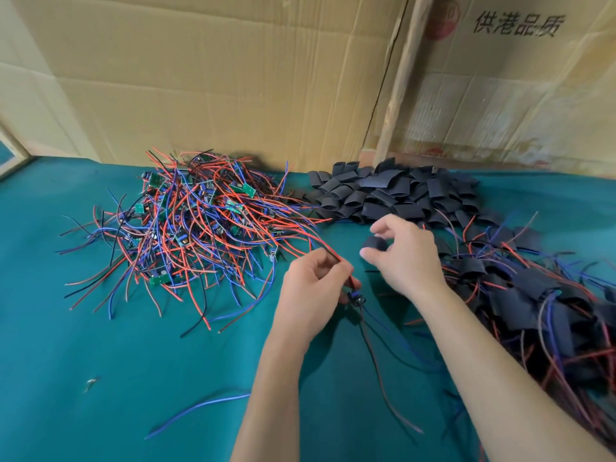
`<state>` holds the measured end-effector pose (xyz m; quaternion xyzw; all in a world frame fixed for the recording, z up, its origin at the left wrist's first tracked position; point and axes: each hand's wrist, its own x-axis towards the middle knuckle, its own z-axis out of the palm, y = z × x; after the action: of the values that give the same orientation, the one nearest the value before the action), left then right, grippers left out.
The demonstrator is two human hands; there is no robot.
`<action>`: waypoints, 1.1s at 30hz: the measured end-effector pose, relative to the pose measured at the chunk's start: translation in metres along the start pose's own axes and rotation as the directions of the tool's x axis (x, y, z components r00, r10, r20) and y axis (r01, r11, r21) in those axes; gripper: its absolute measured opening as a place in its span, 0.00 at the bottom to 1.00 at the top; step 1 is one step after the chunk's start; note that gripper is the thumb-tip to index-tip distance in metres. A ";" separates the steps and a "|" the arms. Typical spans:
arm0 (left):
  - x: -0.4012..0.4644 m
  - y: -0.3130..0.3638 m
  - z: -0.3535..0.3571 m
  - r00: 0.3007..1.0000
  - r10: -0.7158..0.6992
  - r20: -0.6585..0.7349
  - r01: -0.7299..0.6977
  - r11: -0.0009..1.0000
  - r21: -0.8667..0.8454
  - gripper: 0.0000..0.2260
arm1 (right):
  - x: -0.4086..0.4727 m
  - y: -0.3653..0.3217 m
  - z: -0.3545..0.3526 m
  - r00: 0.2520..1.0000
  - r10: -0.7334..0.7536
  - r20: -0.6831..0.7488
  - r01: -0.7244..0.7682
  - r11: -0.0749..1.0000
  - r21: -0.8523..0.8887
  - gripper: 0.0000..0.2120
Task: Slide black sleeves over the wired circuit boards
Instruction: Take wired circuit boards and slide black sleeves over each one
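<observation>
My left hand [311, 288] pinches the red and black wires of a small circuit board [356, 300], which hangs just right of its fingers above the green cloth. My right hand [400, 255] holds a black sleeve [373, 244] between thumb and fingers, a little above and right of the board, apart from it. A tangled heap of wired circuit boards [193, 221] lies to the left. A pile of empty black sleeves [393, 195] sits at the back centre. Sleeved boards [533, 295] with trailing wires are heaped on the right.
The green cloth [100, 378] covers the table. Cardboard sheets [216, 78] stand as a wall along the back. A loose blue wire [200, 408] lies near my left forearm, and a small scrap [91, 382] lies at the front left.
</observation>
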<state>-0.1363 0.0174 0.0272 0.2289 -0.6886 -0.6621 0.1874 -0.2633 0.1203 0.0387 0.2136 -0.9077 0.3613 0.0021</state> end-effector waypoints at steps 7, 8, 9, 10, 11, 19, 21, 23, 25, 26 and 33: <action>0.001 -0.006 0.003 0.989 0.144 -0.022 -0.132 0.949 0.287 0.13 | -0.042 0.003 0.004 0.975 -0.219 -0.034 0.221 0.971 0.090 0.19; 0.001 -0.007 0.003 0.987 0.155 -0.032 -0.138 0.941 0.309 0.12 | -0.043 0.001 0.004 0.972 -0.231 -0.038 0.233 0.967 0.100 0.18; 0.002 -0.008 0.003 0.984 0.172 -0.045 -0.148 0.932 0.332 0.11 | -0.044 0.000 0.003 0.971 -0.237 -0.025 0.239 0.964 0.115 0.17; 0.003 -0.010 0.002 0.980 0.191 -0.061 -0.158 0.923 0.351 0.10 | -0.044 -0.002 0.002 0.971 -0.238 0.002 0.236 0.962 0.139 0.16; 0.003 -0.011 0.000 0.975 0.206 -0.083 -0.163 0.919 0.359 0.07 | -0.045 -0.004 0.001 0.971 -0.237 0.033 0.228 0.958 0.171 0.15; 0.003 -0.011 0.001 0.955 0.270 -0.124 -0.198 0.889 0.414 0.04 | -0.048 -0.012 0.010 0.974 -0.221 -0.044 0.223 0.915 0.335 0.12; 0.002 -0.012 0.001 0.958 0.265 -0.111 -0.192 0.877 0.440 0.05 | -0.046 -0.011 0.009 0.986 -0.155 -0.064 0.167 0.887 0.429 0.13; 0.002 -0.012 0.002 0.963 0.250 -0.100 -0.187 0.888 0.420 0.06 | -0.043 -0.009 0.005 0.997 -0.077 -0.023 0.076 0.819 0.568 0.14; 0.001 -0.011 0.002 0.966 0.245 -0.087 -0.193 0.900 0.390 0.06 | -0.043 -0.007 0.001 0.998 -0.051 0.034 0.015 0.736 0.677 0.14; 0.001 -0.011 0.002 0.967 0.241 -0.082 -0.194 0.906 0.376 0.06 | -0.043 -0.007 0.000 0.996 -0.052 0.074 -0.017 0.697 0.717 0.14; 0.000 -0.008 0.000 0.974 0.225 -0.036 -0.200 0.921 0.334 0.08 | -0.040 -0.002 0.000 0.963 -0.102 0.250 -0.140 0.603 0.785 0.18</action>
<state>-0.1359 0.0174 0.0189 0.2050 -0.8024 -0.5053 0.2427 -0.2257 0.1345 0.0341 0.2293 -0.6448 0.6949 -0.2207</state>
